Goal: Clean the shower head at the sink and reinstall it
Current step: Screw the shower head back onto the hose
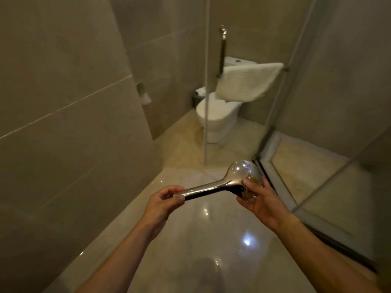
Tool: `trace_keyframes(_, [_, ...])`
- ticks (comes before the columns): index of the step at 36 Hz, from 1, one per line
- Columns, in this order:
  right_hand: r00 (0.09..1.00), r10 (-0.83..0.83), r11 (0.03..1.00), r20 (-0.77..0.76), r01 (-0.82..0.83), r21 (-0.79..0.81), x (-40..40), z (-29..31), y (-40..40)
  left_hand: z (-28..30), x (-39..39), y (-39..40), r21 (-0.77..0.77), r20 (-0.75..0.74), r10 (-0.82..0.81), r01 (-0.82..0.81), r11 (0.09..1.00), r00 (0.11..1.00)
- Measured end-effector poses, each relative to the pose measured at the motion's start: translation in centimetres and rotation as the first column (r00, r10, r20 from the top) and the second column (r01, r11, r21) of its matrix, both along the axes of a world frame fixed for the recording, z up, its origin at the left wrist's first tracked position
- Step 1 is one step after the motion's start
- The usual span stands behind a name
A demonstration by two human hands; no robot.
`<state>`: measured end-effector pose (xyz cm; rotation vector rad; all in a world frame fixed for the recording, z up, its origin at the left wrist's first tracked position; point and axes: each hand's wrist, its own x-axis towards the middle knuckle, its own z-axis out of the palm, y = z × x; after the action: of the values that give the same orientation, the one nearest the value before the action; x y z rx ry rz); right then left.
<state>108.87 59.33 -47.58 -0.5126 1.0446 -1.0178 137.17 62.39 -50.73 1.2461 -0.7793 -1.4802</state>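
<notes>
The left hand (164, 200) has its grip closed on the handle end of the chrome shower head (220, 185), and the right hand (261, 200) grips the round head, holding it level above the glossy floor (211, 240). Beyond stand a glass shower screen (317, 144), a white towel (245, 83) on its rail and a toilet (215, 119).

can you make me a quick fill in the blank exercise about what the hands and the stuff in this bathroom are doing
1. The shiny chrome shower head is held by ____ hands.
2. The left hand grips its handle end, while the right hand grips its round ____ end.
3. The white towel hangs over a rail on the ____ shower door.
4. Beyond the door stands a white ____.

Missing words: both; head; glass; toilet
</notes>
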Motion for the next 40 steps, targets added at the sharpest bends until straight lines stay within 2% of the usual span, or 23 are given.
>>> trace_keyframes(11, [0.977, -0.212, 0.975, 0.001, 0.211, 0.071, -7.1, -1.8, -8.6, -2.0, -7.0, -13.3, 0.038, -0.016, -0.135, 0.135, 0.990, 0.991])
trace_keyframes(17, [0.954, -0.290, 0.951, -0.077, 0.297, 0.088, -9.4, -2.5, -15.4, -2.9, -9.4, -23.5, 0.027, -0.006, -0.234, 0.234, 0.972, 0.972])
trace_keyframes(23, [0.902, -0.427, 0.894, -0.057, 0.431, 0.126, -12.3, -2.1, -21.6, -2.7, -13.8, -34.0, 0.028, 0.009, -0.341, 0.341, 0.940, 0.940])
trace_keyframes(33, [0.777, -0.630, 0.765, -0.012, 0.623, 0.166, -18.7, -2.0, -27.8, -1.4, -24.1, -48.0, 0.044, 0.033, -0.582, 0.581, 0.813, 0.812])
trace_keyframes(40, [0.680, -0.733, 0.668, -0.007, 0.721, 0.183, -24.6, -3.3, -32.0, -2.0, -32.5, -55.4, 0.046, 0.045, -0.696, 0.694, 0.718, 0.717])
